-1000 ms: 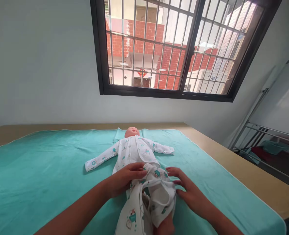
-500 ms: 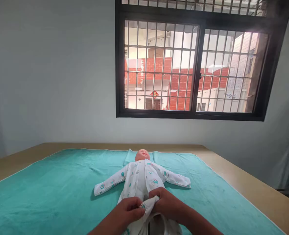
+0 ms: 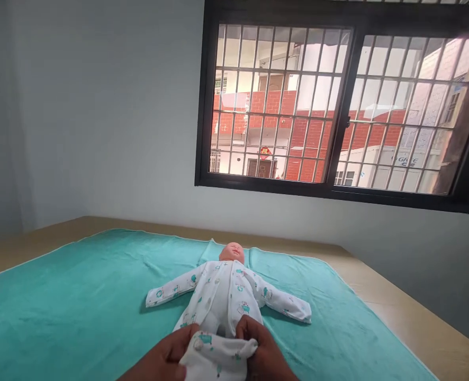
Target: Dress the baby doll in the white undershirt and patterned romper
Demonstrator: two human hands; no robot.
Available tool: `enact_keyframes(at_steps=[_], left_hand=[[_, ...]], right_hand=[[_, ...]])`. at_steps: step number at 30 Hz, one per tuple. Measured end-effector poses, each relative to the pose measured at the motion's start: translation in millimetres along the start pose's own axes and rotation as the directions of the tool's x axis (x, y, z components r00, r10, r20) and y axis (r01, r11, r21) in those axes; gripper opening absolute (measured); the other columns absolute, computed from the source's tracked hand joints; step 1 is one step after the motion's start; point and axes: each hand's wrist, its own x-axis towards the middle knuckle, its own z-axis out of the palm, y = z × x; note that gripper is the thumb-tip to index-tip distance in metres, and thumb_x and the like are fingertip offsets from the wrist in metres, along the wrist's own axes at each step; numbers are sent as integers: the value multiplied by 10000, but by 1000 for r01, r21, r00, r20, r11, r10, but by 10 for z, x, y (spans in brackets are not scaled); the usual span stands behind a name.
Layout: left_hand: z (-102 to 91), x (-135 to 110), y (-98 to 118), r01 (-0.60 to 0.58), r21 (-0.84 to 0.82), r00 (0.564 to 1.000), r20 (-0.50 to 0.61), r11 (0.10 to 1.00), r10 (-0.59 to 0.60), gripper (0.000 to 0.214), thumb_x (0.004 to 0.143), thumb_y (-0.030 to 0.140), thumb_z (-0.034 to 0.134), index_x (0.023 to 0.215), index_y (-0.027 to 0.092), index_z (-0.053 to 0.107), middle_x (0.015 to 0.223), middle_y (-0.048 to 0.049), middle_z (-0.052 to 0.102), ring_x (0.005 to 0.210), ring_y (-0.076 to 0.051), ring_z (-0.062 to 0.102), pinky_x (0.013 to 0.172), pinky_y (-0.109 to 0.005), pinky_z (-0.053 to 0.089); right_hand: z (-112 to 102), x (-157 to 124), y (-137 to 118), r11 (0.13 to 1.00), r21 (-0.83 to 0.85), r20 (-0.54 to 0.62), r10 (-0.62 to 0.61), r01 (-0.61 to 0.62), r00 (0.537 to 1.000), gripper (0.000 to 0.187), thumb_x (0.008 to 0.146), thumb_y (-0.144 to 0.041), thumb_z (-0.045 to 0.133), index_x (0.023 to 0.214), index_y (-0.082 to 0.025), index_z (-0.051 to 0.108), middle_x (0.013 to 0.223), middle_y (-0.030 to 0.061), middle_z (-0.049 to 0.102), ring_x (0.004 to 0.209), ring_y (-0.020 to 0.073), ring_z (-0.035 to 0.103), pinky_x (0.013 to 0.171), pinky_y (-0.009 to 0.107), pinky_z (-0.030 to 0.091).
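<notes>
A baby doll (image 3: pixel 233 253) lies on its back on a turquoise blanket (image 3: pixel 99 296), head away from me. It wears a white baby romper (image 3: pixel 244 307) with small green and red prints, unfastened down the front, both sleeves spread out sideways. At the doll's lower end, my left hand (image 3: pixel 169 353) is closed on the left side of the romper's bunched lower cloth. Opposite it, my right hand (image 3: pixel 263 349) pinches the right side of the same cloth. The fabric stretches between both hands and hides the doll's legs.
The blanket lies on a light wooden table (image 3: pixel 381 296), whose bare border shows at the back and right. Behind it rises a grey wall (image 3: pixel 111 132) with a barred, dark-framed window (image 3: pixel 274 182).
My hands have moved apart and slightly down, spreading the lower romper cloth wider between them. The cloth now shows its printed side. The camera view has turned and tilted a little.
</notes>
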Motion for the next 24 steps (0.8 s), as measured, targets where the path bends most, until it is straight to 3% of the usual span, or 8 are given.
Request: enact_keyframes(at_steps=[4, 6, 8, 10, 14, 18, 20, 24], left_hand=[[158, 0, -16, -63, -196, 998, -20, 979, 60, 331, 766, 299, 755, 1058, 184, 652, 1000, -84, 678, 951, -236, 651, 892, -350, 467], [211, 4, -26, -73, -242, 997, -27, 968, 68, 301, 829, 255, 692, 1112, 178, 623, 1021, -93, 670, 936, -222, 655, 890, -351, 476], [228, 5, -35, -66, -253, 998, -39, 965, 58, 304, 854, 250, 663, 1140, 161, 606, 1017, -103, 668, 913, -213, 657, 865, -335, 487], [212, -3, -33, -69, -247, 996, -67, 967, 54, 312, 868, 268, 649, 1156, 161, 596, 1010, -98, 669, 894, -200, 652, 836, -308, 489], [99, -37, 21, -46, -42, 995, -87, 998, 42, 253, 871, 364, 644, 1017, 158, 642, 900, -47, 677, 797, -163, 626, 739, -252, 473], [12, -69, 88, 133, 292, 989, 28, 947, -147, 409, 615, 246, 863, 961, 153, 665, 873, -12, 698, 848, -198, 625, 723, -249, 467], [18, -72, 109, 136, 229, 991, -10, 964, -137, 442, 615, 215, 858, 1006, 156, 658, 898, -21, 700, 852, -201, 634, 739, -260, 472], [74, -50, 136, -4, -88, 993, -118, 996, -6, 300, 795, 264, 721, 1056, 146, 635, 942, -72, 687, 815, -194, 646, 746, -281, 481]], right_hand=[[52, -227, -370, 994, -95, 176, 63, -46, 982, 192, 574, -229, 662, 755, -180, 618, 736, -20, 618, 728, 142, 543, 651, 230, 414], [74, -263, -573, 969, -249, 350, 100, -10, 931, 292, 655, -349, 695, 891, -179, 679, 872, 6, 667, 863, 194, 577, 780, 280, 448], [122, -240, -711, 885, -465, 434, 237, -9, 869, 351, 619, -390, 770, 894, -181, 708, 848, 1, 681, 823, 203, 583, 749, 288, 458], [200, -184, -746, 826, -563, 412, 301, -18, 860, 318, 582, -345, 813, 834, -176, 722, 779, -12, 679, 739, 181, 581, 692, 274, 456], [384, -50, -543, 975, -189, 287, 172, -120, 942, 238, 666, -290, 737, 865, -163, 709, 730, -10, 669, 656, 147, 589, 672, 276, 472], [469, 27, -305, 983, 53, 143, 168, -177, 975, 210, 733, -347, 681, 820, -157, 661, 632, -27, 609, 537, 105, 525, 546, 228, 424], [455, 28, -285, 980, 45, 147, 185, -194, 972, 202, 721, -336, 700, 803, -161, 645, 627, -34, 601, 552, 102, 523, 542, 213, 414], [381, -6, -388, 973, -102, 356, 231, -208, 905, 338, 682, -363, 754, 949, -169, 678, 820, 13, 686, 760, 167, 613, 715, 272, 477]])
